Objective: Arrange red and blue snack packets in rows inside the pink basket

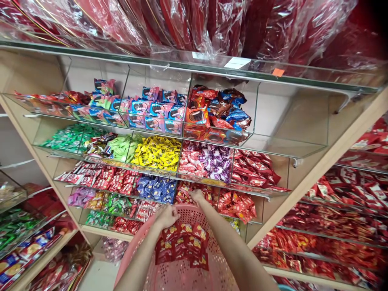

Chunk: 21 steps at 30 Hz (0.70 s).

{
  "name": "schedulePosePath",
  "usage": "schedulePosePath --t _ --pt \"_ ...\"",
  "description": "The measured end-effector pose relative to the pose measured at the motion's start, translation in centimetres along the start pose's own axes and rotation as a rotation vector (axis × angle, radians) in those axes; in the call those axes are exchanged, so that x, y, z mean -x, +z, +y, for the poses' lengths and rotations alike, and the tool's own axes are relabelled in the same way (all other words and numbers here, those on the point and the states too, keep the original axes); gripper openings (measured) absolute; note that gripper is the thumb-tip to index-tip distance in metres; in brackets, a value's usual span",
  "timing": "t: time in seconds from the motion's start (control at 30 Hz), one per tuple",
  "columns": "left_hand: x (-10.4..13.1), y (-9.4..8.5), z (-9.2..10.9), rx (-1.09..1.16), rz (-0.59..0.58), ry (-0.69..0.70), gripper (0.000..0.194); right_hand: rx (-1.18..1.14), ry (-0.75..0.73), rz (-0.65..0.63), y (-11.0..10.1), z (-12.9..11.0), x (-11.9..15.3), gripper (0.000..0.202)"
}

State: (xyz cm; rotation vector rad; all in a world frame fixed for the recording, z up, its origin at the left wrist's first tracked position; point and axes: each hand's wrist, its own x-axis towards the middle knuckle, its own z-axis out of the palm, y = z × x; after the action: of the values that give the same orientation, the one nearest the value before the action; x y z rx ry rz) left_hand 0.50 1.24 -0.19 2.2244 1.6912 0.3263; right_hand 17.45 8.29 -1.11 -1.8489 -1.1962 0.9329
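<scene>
A pink perforated basket (pixel 182 279) stands in front of me, with several dark red candy packets (pixel 184 244) inside. My left hand (pixel 167 216) is closed at the basket's far rim, its fingers curled; what it grips is too small to make out. Beyond the rim, my right hand (pixel 197 195) reaches to a shelf compartment of red packets (pixel 184 192), its fingertips at the packets and partly hidden. Blue packets (pixel 157 189) lie in the compartment to the left, and red-orange packets (pixel 238 205) to the right.
Glass shelves (pixel 212 184) with dividers rise ahead, holding yellow candies (pixel 157 153), purple candies (pixel 216 161) and wrapped cakes (pixel 151 109). Plastic-wrapped red goods (pixel 182 24) lie on top. A slanting wooden side panel (pixel 312 173) separates more red packets (pixel 330 218) at right.
</scene>
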Motion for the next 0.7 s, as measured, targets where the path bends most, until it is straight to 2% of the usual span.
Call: schedulePosePath --t 0.17,0.33,0.57,0.7 --pt "0.0 0.0 -0.1 0.009 -0.001 0.007 0.031 -0.123 -0.019 -0.033 0.5 0.5 -0.4 0.019" --pt "0.0 0.0 0.0 0.015 -0.002 0.003 0.033 -0.213 -0.147 -0.018 -0.9 0.9 0.2 0.021" --pt "0.0 -0.5 0.2 0.086 -0.018 -0.019 0.061 -0.162 -0.519 -0.024 -2.9 2.3 5.7 0.022" --pt "0.0 -0.5 0.2 0.065 -0.021 -0.016 0.060 -0.006 -0.719 0.046 -3.3 2.6 8.8 0.017"
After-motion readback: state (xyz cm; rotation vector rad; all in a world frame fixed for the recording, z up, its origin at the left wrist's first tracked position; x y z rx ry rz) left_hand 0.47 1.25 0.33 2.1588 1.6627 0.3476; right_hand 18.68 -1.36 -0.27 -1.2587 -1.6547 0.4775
